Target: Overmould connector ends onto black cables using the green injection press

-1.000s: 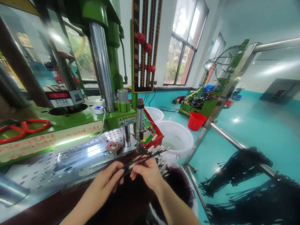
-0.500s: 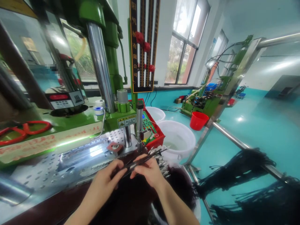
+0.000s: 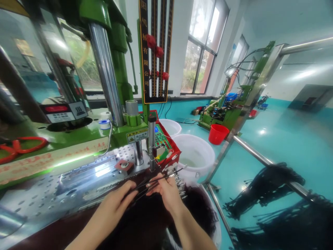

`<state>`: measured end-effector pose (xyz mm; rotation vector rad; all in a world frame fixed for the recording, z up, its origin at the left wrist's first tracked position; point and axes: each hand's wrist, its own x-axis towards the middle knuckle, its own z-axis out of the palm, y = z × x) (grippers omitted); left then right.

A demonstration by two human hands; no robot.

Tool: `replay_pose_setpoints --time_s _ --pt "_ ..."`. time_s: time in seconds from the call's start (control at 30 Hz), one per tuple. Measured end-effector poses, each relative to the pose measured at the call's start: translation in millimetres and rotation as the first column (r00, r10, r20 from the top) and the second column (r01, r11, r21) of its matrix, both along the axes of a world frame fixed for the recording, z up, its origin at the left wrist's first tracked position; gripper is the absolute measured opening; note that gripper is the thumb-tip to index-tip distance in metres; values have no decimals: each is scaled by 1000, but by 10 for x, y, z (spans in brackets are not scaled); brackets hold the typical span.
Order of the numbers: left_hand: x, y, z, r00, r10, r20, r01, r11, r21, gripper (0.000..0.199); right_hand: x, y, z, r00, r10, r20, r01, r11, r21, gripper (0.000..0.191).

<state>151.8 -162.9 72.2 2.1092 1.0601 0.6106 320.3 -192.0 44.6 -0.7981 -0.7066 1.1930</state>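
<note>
Thin black cables (image 3: 145,184) with metal ends run between my two hands, in front of the machine's perforated metal bed (image 3: 39,194). My left hand (image 3: 121,198) pinches them near their left part, thumb and fingers together. My right hand (image 3: 165,189) grips the cables farther right, fingers bent around them. Just beyond my right hand, a cluster of silvery cable ends (image 3: 179,180) lies above a bin full of dark cables (image 3: 201,208). The exact number of cables held is too small to tell.
A green press (image 3: 135,119) stands at the left, with red-handled scissors (image 3: 28,146) on it. A red control box (image 3: 174,156) sits behind my hands. White tubs (image 3: 197,152) and a red bucket (image 3: 218,134) are beyond. A metal rack (image 3: 252,149) carries black cable bundles (image 3: 270,189) at the right.
The view has shifted slightly, so the machine appears farther left. My hands are a little farther apart, with the cables still between them.
</note>
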Motion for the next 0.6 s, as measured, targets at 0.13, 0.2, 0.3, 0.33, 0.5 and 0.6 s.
replay_pose_setpoints --time_s 0.13,0.2,0.3,0.33,0.5,0.6 --pt "-21 -64 52 990 -87 109 114 955 -274 25 3 -43 104 988 -107 -107 107 994 -2 35" --pt "-8 -113 74 987 -91 135 136 917 -374 27 48 -58 178 980 -144 -135 146 989 8 34" --pt "18 -176 101 991 -74 113 113 914 -391 29 122 -70 263 980 -157 -126 160 987 15 32" --pt "25 -192 107 991 -75 108 111 921 -374 29 141 -72 280 982 -151 -110 154 988 15 33" --pt "20 -229 83 995 -61 81 80 960 -268 28 245 -84 332 978 -187 -93 193 979 60 29" --pt "15 -243 16 999 -39 21 41 987 -154 28 391 -128 321 1000 -32 0 31 992 119 23"
